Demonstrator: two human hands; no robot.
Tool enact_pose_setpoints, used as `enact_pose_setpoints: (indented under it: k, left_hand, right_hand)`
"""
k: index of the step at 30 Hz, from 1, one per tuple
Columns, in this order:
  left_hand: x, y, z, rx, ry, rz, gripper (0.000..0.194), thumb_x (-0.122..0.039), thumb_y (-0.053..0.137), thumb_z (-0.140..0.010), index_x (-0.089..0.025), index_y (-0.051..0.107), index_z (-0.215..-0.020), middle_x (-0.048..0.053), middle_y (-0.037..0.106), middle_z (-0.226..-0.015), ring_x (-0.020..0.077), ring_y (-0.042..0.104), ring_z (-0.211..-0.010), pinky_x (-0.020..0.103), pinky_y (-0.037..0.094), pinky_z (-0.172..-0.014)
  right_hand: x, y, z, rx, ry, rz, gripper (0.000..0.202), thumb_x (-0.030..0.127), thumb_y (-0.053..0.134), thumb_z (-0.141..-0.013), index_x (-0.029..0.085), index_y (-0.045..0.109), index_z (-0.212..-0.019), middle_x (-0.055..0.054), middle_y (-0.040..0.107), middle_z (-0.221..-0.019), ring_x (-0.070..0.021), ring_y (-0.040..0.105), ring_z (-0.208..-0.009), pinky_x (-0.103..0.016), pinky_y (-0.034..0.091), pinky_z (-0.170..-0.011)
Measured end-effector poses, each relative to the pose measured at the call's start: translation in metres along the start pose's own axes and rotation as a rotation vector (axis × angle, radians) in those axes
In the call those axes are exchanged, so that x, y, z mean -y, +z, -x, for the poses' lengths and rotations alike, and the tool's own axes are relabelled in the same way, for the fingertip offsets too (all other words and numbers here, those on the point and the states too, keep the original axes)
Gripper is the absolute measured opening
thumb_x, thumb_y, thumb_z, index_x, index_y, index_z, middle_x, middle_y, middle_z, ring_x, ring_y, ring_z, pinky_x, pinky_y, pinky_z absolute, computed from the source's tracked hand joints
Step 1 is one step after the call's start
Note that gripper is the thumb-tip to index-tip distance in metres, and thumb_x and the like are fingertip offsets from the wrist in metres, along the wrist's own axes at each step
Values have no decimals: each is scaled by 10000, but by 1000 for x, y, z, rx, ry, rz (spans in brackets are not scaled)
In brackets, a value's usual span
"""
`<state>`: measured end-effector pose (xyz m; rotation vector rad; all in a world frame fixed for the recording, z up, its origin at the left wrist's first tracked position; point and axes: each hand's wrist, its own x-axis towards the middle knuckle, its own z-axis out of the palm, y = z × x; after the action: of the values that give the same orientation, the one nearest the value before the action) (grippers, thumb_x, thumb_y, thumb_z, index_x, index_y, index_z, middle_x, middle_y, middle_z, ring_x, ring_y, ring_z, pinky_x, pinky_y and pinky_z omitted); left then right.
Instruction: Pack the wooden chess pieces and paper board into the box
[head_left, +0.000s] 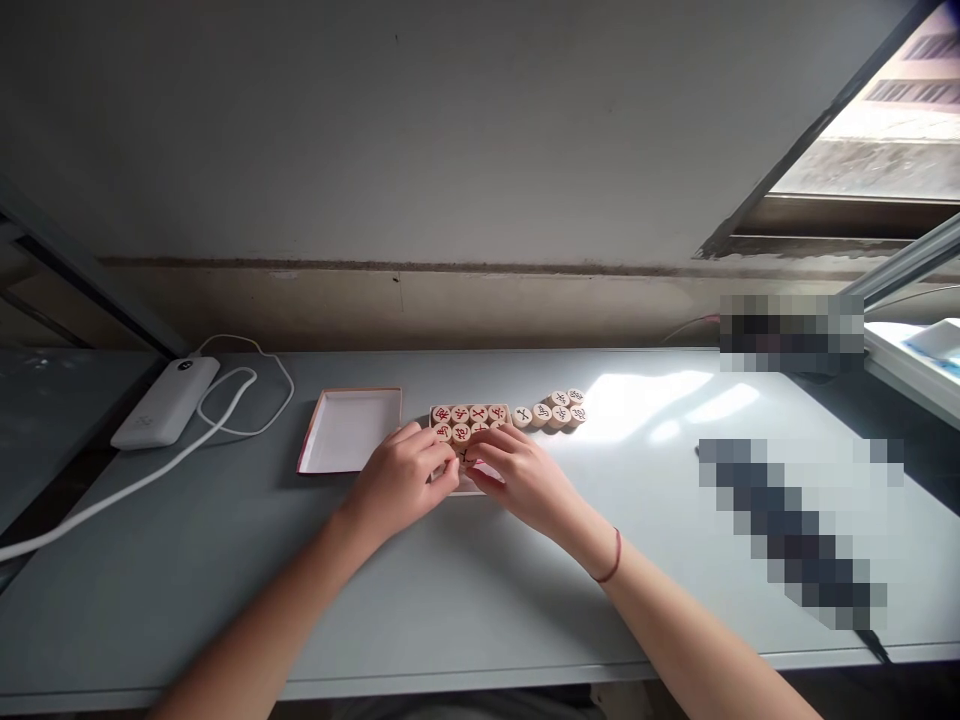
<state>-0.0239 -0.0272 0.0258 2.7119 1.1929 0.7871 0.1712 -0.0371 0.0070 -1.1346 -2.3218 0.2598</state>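
Round wooden xiangqi pieces [460, 413] with red characters stand in rows in a small shallow box [469, 493]. Over the box's left side, my left hand [405, 478] has its fingers pinched together; what they hold, if anything, is hidden. From the right, my right hand [529, 478] reaches over the box, its thumb and fingertips closed at the edge of a xiangqi piece with a black character [465, 457]. Both hands cover part of the rows. Just right of the box, several more black-character pieces [559, 413] form a short line, some in a second row behind.
An open box lid [352, 430] with a white inside lies left of the box. Farther left is a white power bank [169, 400] with a white cable [150, 490]. Blurred dark objects [795, 530] lie on the right of the grey table [465, 610]. A wall runs behind.
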Motion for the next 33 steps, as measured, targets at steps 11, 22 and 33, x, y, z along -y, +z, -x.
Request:
enact_pose_setpoints:
  k: [11,22,33]
  left_hand:
    - [-5,4,6,250,145,52,100,-239,591,-884,-198,672,-926,16,657,-851,173,590,-829,279,475,-714]
    - [-4,12,9,299,186,-8,153,-176,517,-920,-187,661,-866,10,636,-819,152,575,-750,277,435,-685]
    - [-4,13,10,280,195,-31,150,-184,516,-922,-187,651,-857,11,628,-820,153,578,-760,278,434,-684]
  right_hand:
    - [-4,5,-6,-10,-35,56,80,179,576,-882,184,621,-817,-71,626,-846,-196,523,-782,-327,472,-705]
    - [-64,-57,-16,4,634,287,258,284,500,-898,176,677,-1052,-87,662,-1095,-175,638,-728,-284,450,-630]
    - [-98,-69,-43,441,772,299,308,277,625,-744,188,724,-1022,-95,713,-967,-212,651,-765,-255,419,-552]
